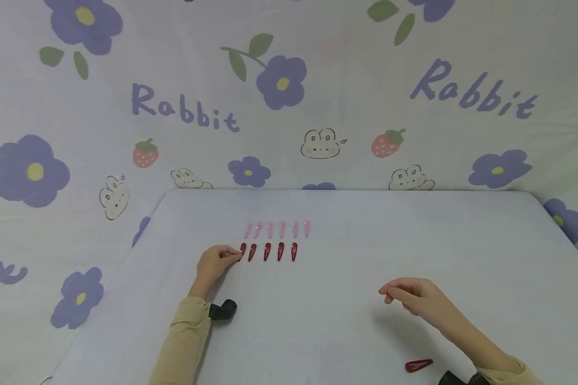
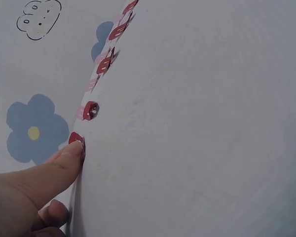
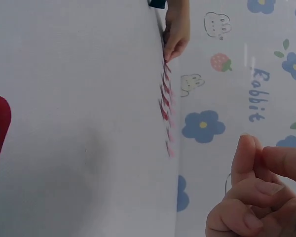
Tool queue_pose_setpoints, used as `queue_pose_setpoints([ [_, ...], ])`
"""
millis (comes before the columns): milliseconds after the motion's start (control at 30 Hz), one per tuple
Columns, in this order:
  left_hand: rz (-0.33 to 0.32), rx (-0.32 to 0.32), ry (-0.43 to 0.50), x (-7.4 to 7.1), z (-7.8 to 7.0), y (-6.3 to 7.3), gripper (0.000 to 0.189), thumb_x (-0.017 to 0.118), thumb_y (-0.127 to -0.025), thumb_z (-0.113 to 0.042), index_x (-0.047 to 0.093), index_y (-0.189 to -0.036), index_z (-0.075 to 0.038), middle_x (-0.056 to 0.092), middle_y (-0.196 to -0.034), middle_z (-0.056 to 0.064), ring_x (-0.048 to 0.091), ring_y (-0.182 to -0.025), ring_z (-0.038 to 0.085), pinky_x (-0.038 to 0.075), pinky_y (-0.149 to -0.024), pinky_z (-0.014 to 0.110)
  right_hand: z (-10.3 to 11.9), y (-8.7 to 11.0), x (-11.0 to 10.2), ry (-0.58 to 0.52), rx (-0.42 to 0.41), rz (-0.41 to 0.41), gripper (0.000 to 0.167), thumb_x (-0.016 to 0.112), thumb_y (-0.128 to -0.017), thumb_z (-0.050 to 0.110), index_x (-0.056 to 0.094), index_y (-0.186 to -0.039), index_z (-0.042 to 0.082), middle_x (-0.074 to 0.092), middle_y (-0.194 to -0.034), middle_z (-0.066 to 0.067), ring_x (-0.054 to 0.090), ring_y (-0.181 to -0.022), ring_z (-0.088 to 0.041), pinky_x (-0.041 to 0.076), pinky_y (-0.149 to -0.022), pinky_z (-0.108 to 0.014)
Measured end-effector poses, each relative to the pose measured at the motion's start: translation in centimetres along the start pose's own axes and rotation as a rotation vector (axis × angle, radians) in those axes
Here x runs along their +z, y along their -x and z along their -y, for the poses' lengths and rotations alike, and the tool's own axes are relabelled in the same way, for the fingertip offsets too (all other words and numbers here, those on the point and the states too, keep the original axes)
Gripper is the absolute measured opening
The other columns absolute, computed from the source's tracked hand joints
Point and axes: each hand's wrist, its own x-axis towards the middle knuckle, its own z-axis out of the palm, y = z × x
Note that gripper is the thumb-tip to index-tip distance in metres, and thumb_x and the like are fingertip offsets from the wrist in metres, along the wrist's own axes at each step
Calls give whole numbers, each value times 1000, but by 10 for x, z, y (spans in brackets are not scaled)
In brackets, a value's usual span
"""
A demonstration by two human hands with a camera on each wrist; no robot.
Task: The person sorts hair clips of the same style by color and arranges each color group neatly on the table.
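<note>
My left hand [image 1: 215,266] pinches the leftmost red hair clip [image 1: 243,248] at its near end. In the left wrist view the thumb [image 2: 69,153] overlaps this clip, and part of the clip is hidden behind it. More red hair clips [image 1: 267,251] stand to its right in a spaced row, narrow ends toward me. Over the table on the right floats my right hand [image 1: 416,297], fingers loosely bent, thumb close to the index finger, nothing visible between them. A single red hair clip [image 1: 418,366] lies sideways below that hand, near the front right.
Just behind the red row runs a row of several pink hair clips [image 1: 270,230]. The white tabletop [image 1: 337,315] reaches back to a cloth [image 1: 347,101] printed with flowers, rabbits and strawberries. Dark wrist cameras [image 1: 223,310] sit at both sleeves.
</note>
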Motion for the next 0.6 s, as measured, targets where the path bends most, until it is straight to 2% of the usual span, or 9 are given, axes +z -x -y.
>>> queue_pose_setpoints([
  [100,6,1,8,2,-1,-1,16,71,-77,-25,72,-84,-11,51,-67,-1,42,-60,15,32,-55,29,-1,11,-3,27,-9,3,31,50,-92,23,60,-105,-3,59,-85,-14,38,-58,-8,36,-54,-24],
  [333,-1,-21,11,5,0,-3,16,71,-77,-26,72,-84,-12,53,-69,-2,44,-62,15,33,-56,29,-13,35,-2,109,-11,-50,27,52,-92,23,61,-103,1,62,-88,-8,57,-83,-15,44,-70,-27],
  [600,-14,-30,27,3,3,-3,16,72,-76,-25,72,-84,-11,54,-68,-3,44,-63,14,33,-57,29,-36,46,0,83,241,-119,34,56,-88,33,62,-104,3,61,-90,-5,55,-82,-17,41,-67,-29],
])
